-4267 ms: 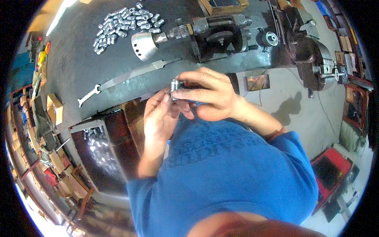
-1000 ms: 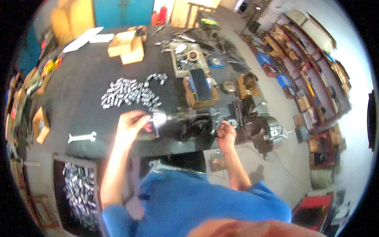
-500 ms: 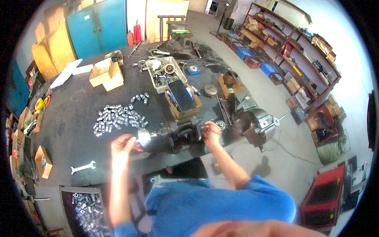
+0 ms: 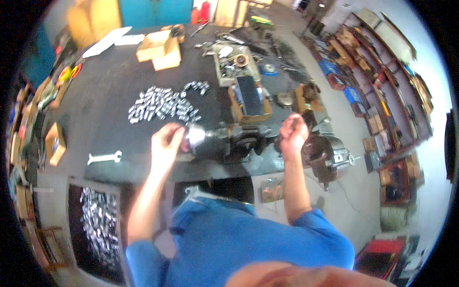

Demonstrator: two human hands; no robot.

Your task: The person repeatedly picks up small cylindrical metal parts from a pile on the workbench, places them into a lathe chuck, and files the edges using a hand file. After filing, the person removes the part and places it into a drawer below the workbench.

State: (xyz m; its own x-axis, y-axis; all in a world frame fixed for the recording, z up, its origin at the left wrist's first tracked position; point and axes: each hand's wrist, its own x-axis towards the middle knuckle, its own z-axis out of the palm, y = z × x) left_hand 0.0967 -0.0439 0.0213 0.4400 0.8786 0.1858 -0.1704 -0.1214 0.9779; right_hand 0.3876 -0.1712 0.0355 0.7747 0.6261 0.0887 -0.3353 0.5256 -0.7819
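Note:
A dark bench machine (image 4: 245, 141) with a shiny silver round head (image 4: 195, 137) on its left end sits near the table's front edge. My left hand (image 4: 165, 143) is at the silver head, thumb and fingers brought together beside its face. Whatever lies between them is hidden. Off the machine's right end, my right hand (image 4: 293, 135) is raised with its fingers curled in. Blur keeps me from making out anything in it. Beyond the silver head, many small silver metal cylinders (image 4: 160, 103) lie in a loose pile on the dark table.
An open-end wrench (image 4: 104, 158) lies at the table's front left, near a small cardboard box (image 4: 56, 145). Behind the machine are a box with a dark flat panel (image 4: 247, 95) and a tray of parts (image 4: 224, 71). A vise (image 4: 330, 160) stands right. More cylinders fill a low bin (image 4: 98, 229).
My right hand has drawn away from the machine's right end and turned. My left hand stays by the silver head. The whole view has shifted, and the table sits higher in it.

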